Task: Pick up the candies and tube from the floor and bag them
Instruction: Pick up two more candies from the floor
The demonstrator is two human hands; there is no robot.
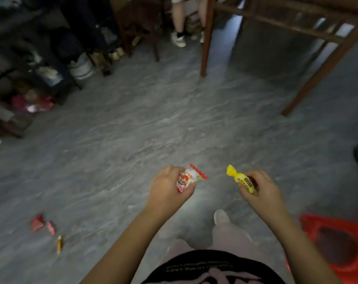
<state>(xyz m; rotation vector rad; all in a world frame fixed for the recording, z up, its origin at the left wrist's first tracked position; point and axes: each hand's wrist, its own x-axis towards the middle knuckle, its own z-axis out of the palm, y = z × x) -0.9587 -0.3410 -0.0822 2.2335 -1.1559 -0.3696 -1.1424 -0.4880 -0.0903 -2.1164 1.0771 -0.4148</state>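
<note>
Grey marbled floor [133, 130] fills the view. A red-and-white candy [187, 179] is clasped in the left hand [169, 185]; a yellow candy [242, 181] is pinched by the right hand [262, 187]. Three more candies [46, 228] lie well left of both grips.

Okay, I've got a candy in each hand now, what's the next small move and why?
Probably drop both into the bag, though no bag is clearly in view. The left hand holds the red-and-white cartoon-printed candy packet, the right hand the yellow twist-wrapped candy. With both hands full, the red wrapped candies on the grey floor must wait.
</note>
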